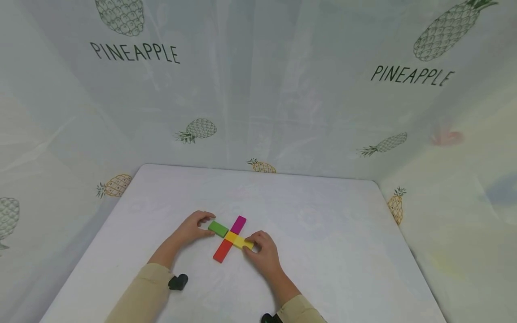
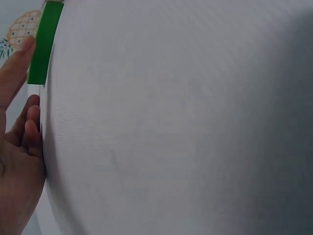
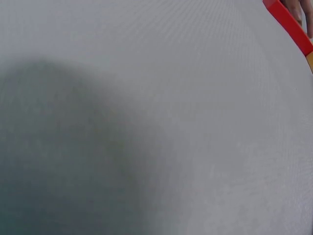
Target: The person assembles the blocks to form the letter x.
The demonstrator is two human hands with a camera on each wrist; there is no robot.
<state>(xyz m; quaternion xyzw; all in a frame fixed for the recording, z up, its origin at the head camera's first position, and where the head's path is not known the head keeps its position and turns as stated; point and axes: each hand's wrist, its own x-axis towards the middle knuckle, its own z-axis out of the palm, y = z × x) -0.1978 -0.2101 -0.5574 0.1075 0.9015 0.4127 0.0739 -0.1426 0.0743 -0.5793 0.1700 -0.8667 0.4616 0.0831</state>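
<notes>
Flat coloured blocks lie in a cross on the white table. Its middle is a small orange-yellow block (image 1: 231, 237). A magenta block (image 1: 238, 224) extends from it to the back, and a red block (image 1: 222, 251) to the front. My left hand (image 1: 193, 227) pinches the outer end of the green block (image 1: 218, 229), the left arm; in the left wrist view the thumb lies along the green block (image 2: 45, 44). On the right, my right hand (image 1: 264, 255) pinches the yellow block (image 1: 240, 242) between thumb and fingers, covering its outer end.
The white table (image 1: 323, 251) has rounded back corners. A curtain (image 1: 274, 80) printed with pineapples hangs behind it and along both sides. Dark heart-shaped pieces (image 1: 178, 282) sit at both sleeve cuffs. A red block (image 3: 291, 24) shows at the right wrist view's corner.
</notes>
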